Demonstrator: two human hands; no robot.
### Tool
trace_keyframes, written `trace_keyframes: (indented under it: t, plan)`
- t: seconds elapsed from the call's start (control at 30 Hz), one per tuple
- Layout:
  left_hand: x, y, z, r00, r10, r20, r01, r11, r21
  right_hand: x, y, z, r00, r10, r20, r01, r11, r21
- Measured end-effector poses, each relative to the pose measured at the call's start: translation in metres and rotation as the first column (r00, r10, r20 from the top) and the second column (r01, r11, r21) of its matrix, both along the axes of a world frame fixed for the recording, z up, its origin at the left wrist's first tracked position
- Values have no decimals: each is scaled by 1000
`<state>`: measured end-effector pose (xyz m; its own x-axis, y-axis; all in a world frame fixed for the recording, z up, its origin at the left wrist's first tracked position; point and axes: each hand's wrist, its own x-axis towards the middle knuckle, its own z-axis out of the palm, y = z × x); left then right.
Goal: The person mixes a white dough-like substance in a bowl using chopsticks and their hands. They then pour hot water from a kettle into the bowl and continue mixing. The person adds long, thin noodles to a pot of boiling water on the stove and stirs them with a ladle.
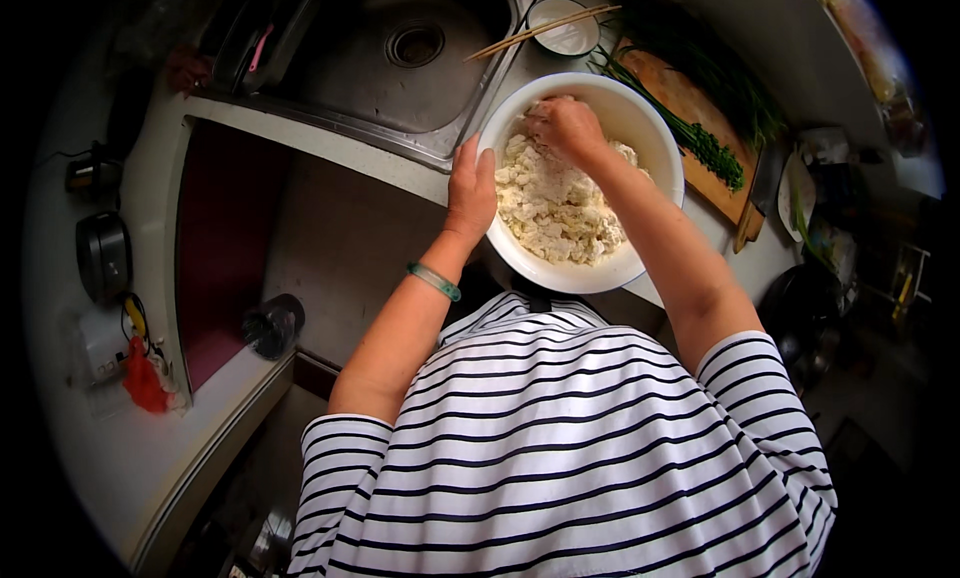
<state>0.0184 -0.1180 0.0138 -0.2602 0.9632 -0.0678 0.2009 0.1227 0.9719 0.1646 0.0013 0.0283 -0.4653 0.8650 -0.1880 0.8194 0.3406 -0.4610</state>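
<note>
A large white bowl [667, 148] stands near the counter's front edge, in front of my body. Crumbly, floury dough [560, 213] in pale, shaggy clumps fills its lower part. My left hand [472, 190] grips the bowl's left rim, thumb near the edge; a green bangle circles that wrist. Inside the bowl, at the far side, my right hand [566, 128] has its fingers curled down into the dough. The fingertips are partly hidden by the hand and the dough.
Left of the bowl lies a steel sink [450, 103]. Behind it, chopsticks [548, 31] rest across a small white bowl [572, 42]. To the right, a wooden cutting board [657, 76] carries green chives [700, 143], with a knife [768, 183] at its edge.
</note>
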Motion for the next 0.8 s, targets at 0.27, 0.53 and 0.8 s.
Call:
trace_keyframes:
  t: [0.27,0.53,0.8]
  plan:
    - [3,1,-8,997,34,62,-34,999,-3,-31,-41,-9,980,49,191,-50,999,-2]
    - [3,2,-9,994,33,103,-31,999,-22,37,-93,40,977,47,-210,-36,998,56]
    - [3,2,-5,996,1,94,4,998,-56,117,-112,-3,481,-829,-286,729,559,-395]
